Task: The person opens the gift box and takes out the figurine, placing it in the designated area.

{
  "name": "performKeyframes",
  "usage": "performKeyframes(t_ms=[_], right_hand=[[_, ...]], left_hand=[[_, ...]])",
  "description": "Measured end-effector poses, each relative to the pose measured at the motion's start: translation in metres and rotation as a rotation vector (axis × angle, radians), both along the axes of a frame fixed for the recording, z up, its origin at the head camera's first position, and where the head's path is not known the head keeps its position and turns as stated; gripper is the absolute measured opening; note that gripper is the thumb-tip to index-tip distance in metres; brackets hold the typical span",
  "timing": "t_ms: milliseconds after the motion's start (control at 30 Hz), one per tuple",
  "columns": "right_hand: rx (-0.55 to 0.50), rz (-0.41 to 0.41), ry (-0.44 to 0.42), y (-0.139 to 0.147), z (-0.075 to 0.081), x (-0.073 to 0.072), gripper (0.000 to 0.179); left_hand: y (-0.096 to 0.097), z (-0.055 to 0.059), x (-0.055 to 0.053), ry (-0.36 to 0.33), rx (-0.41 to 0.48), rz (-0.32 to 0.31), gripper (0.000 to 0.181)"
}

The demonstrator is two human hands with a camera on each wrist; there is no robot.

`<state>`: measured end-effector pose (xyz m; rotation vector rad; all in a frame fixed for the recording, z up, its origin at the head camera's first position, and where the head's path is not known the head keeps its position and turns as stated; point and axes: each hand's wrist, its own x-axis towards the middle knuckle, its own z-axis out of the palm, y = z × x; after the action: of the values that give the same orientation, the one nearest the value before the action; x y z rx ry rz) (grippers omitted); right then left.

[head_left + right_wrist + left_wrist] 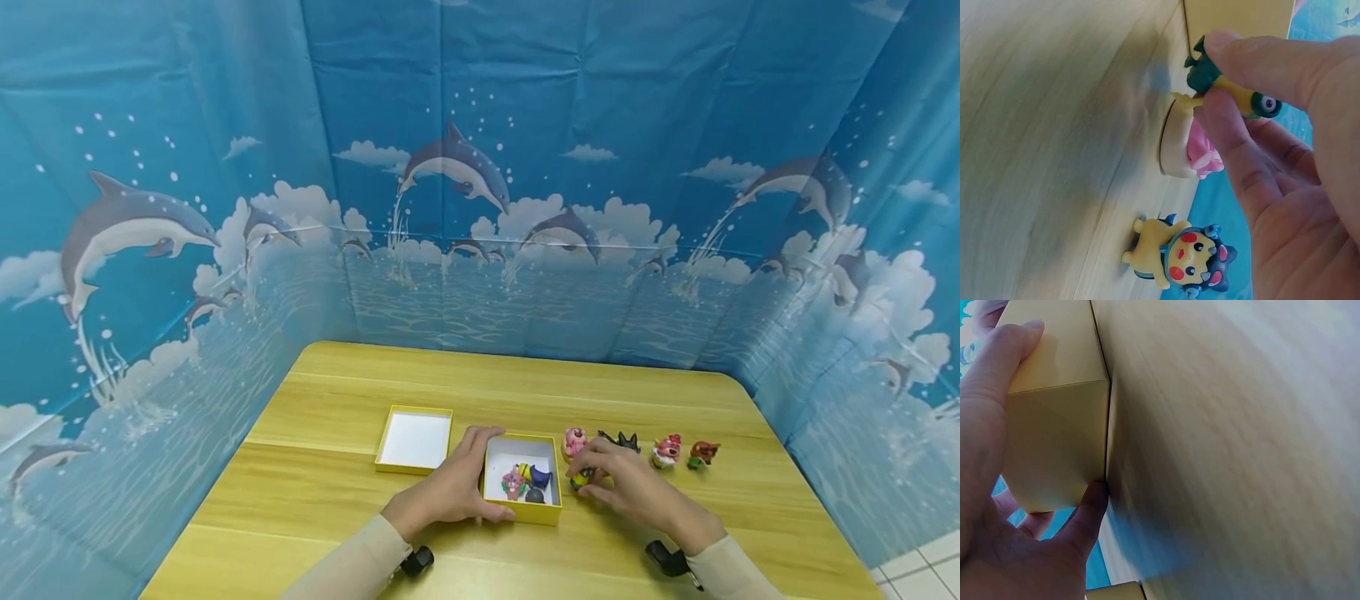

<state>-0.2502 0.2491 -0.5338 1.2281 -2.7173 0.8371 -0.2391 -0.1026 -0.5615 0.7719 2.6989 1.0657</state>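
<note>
My left hand (448, 486) holds a small yellow box (525, 512) from its left side. Its thumb (1007, 353) lies along one wall and the other fingers reach round the opposite side. Inside the white interior lie a pink figurine (513, 484), a yellow-and-purple figurine (537, 476) and a dark rounded piece (535, 496). Just right of the box, my right hand (630, 485) pinches a one-eyed yellow-and-green Minion figurine (1239, 94) between thumb and fingers. The Minion is tilted on its side in the right wrist view, close to the table.
The box's lid (415, 438) lies white inside up, left of the box. Behind the right hand stand a pink bear figurine (575, 441) and a yellow figurine in a dark hood (1188, 256). Farther right are a pink-and-red figurine (666, 451) and a red-brown one (702, 453).
</note>
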Motion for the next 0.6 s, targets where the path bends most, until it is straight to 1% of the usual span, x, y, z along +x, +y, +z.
performKeyframes(t_ms=[133,200,400,600], right_hand=[[0.040,0.003,0.067,0.0003,-0.0027,-0.0003,0.030],[0.044,0.005,0.069,0.0001,-0.0028,-0.0011,0.033],[0.052,0.004,0.009,-0.0018,-0.0025,-0.0044,0.039],[0.081,-0.034,-0.061,-0.0035,-0.0031,-0.0049,0.035]], left_hand=[[0.0002,-0.0003,0.0002,-0.002,-0.001,0.000,0.131],[0.0001,-0.0005,-0.0002,-0.001,0.000,-0.001,0.131],[0.0001,-0.0014,0.0005,-0.002,0.000,0.002,0.131],[0.0000,-0.0006,0.0004,-0.010,0.004,0.006,0.131]])
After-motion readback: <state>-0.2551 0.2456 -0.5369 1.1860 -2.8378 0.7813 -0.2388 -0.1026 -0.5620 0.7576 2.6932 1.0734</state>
